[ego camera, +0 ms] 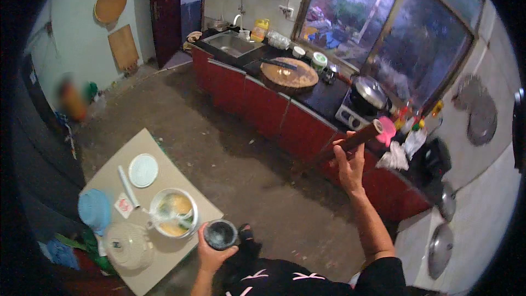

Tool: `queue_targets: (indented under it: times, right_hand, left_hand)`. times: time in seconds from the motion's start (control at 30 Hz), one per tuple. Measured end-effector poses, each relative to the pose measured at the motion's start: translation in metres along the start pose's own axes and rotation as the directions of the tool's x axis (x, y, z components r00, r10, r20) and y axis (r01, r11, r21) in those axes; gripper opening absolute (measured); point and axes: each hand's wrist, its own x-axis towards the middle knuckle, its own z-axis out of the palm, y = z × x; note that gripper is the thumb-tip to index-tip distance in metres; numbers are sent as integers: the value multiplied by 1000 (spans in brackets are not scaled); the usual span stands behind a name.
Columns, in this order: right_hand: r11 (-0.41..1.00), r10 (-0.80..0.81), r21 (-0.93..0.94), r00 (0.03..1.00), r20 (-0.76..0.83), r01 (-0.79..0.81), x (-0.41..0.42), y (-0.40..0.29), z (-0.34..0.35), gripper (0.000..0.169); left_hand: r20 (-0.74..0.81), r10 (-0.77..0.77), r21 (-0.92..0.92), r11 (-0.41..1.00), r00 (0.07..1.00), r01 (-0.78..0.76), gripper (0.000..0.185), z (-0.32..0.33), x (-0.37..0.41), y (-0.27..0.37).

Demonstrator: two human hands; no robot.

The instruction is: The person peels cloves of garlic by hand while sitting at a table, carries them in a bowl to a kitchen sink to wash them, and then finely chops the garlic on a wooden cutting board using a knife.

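Note:
My left hand (211,253) grips a round dark stone mortar (220,234) by its side, just off the corner of the small table (164,269); its inside looks dark. My right hand (350,164) is raised towards the counter, its fingers around a brown wooden cylinder (361,135) with a pale round end, perhaps a pestle. Near my left hand, a white bucket (195,218) on the table holds yellowish food and a crumpled clear plastic bag (176,217). A round white lid (143,170) lies behind it.
A translucent domed cover (129,246) and a blue bowl-like item (94,209) stand on the table. Along the black counter (254,55) are a steel sink (234,44), a round wooden board (300,78) with a cleaver-like dark tool, and a lidded pan (367,92) on a stove (349,117).

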Motion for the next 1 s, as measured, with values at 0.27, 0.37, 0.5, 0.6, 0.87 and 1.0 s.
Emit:
queue_targets:
  times: [0.27,0.37,0.5,0.6,0.87,1.0]
  right_hand:
    - [949,-55,-313,998,-40,40,183,73,57,53]
    - [904,51,-422,998,-48,-67,246,125,76,60]
    - [808,-43,-589,998,-52,4,328,217,93,46]
    - [778,114,-617,992,-49,-120,369,254,120,48]
    - [604,397,-709,909,-129,-364,501,407,108,55]
    - [559,497,-697,854,-152,-449,545,461,116,53]
  left_hand:
    - [-104,-2,-96,995,995,-8,94,26,143,6]
    - [-181,-13,-66,998,983,1,93,32,177,-2]
    - [-288,-141,-166,982,947,96,94,44,208,-26]
    - [-375,-271,-291,942,887,164,93,58,239,-25]
    - [-359,-285,-194,954,889,228,93,148,401,-30]
    - [-268,-192,-170,974,944,149,89,187,497,-2]
